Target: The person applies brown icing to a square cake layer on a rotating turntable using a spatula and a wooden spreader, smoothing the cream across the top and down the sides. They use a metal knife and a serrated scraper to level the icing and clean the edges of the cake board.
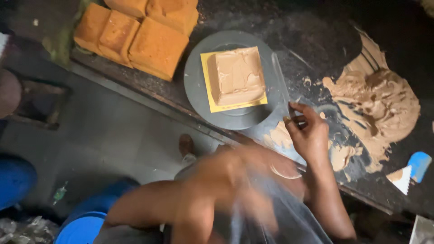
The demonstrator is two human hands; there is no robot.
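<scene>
Right hand [307,131] raised over dark surface [316,40], fingers pinched on clear piping bag [280,212] edge. Left hand [226,180] blurred at bag, grip impossible to tell. Square frosted cake [236,74] on yellow board [210,97], centred on grey turntable [196,83]. Brown frosting heap [382,104] right of hand; bare sponge cakes [135,31] behind turntable.

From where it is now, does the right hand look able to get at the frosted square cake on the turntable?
Probably yes. The right hand hovers beside the turntable, near the frosted square cake, and nothing lies between them, though its fingers already pinch something small.
</scene>
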